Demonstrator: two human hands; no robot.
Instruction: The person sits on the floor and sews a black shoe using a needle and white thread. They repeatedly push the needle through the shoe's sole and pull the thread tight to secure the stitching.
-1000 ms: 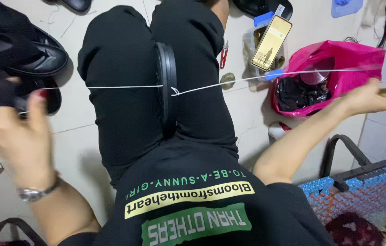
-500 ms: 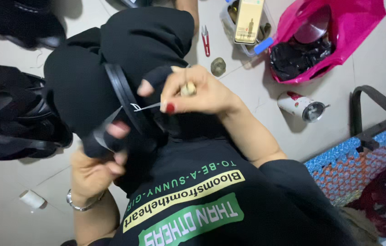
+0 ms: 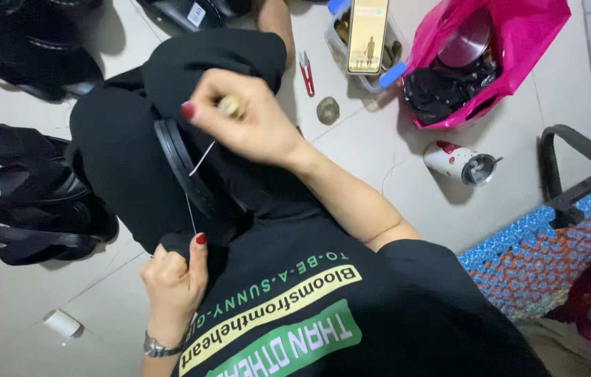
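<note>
Right hand (image 3: 253,122) closed tight round a small brass-coloured awl handle (image 3: 230,106), red-nailed thumb pressed to its side, tip buried against the curved black rubber shoe sole (image 3: 182,166) resting on the black-trousered lap (image 3: 121,153). Left hand (image 3: 170,276) curled shut lower down, thumb and forefinger pinching the thin white stitching thread (image 3: 193,188), which runs taut from the sole down to that pinch. Silver wristwatch (image 3: 159,347) on the left wrist.

Best done, judging from this: thread kept under even tension with the left pinch while the right drives straight through the sole edge, not slanted; sole braced firmly between the knees to stop it rolling; stitch drawn snug before the next hole, without jerking, since thin thread could snap or cut the rubber.

Further out: small red thread snips (image 3: 306,72) on the pale tiled floor (image 3: 379,160), just beside a clear plastic box (image 3: 341,42) with a phone (image 3: 367,28) propped across it. Beyond, a pink plastic bag (image 3: 519,42) of black parts, and a white tumbler (image 3: 459,162) lying on its side. Finished black sandals (image 3: 23,181) piled at the left; small white spool (image 3: 63,323) near the left elbow.
</note>
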